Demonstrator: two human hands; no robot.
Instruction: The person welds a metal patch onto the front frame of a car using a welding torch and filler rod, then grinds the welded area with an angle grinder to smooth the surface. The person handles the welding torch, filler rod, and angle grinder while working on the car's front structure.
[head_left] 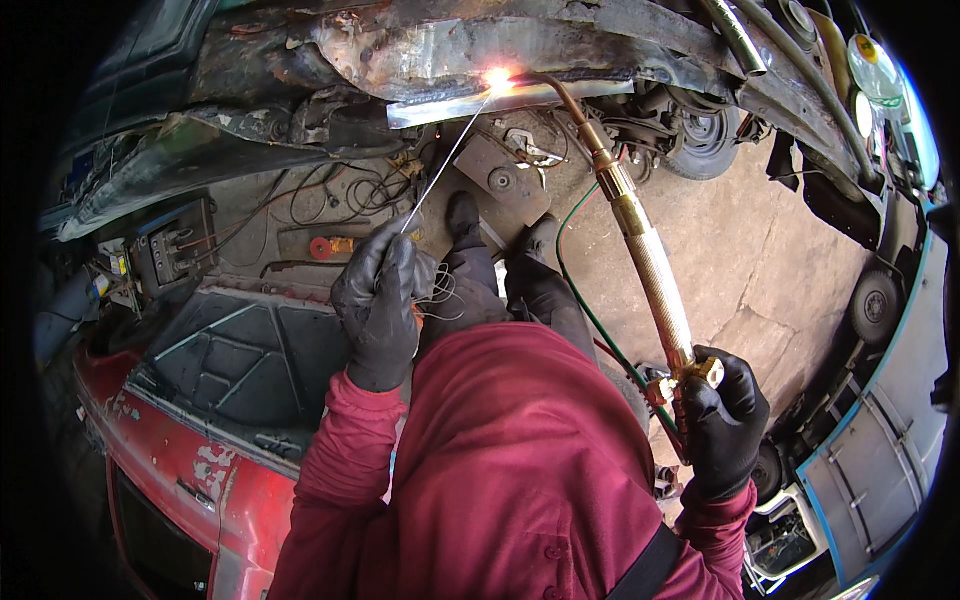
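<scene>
In a black glove, my right hand [728,420] grips the valve end of a brass gas welding torch [650,265]. The torch's bent tip points at a glowing orange-white spot [497,78] on the lower edge of a rusty car body panel [440,50]. My left hand [383,300], gloved as well, pinches a thin welding rod [445,165]. The rod's far end meets the glow, and its near end runs into loose bent loops beside my wrist. A bright metal strip [420,112] lies along the panel's edge, just under the glow.
Green and red hoses [565,235] trail from the torch past my legs. A red car body [240,490] stands at the left behind me. On the floor lie cables [370,190], an angle grinder [330,247] and a metal box [495,175]. A wheel [703,145] sits under the raised vehicle.
</scene>
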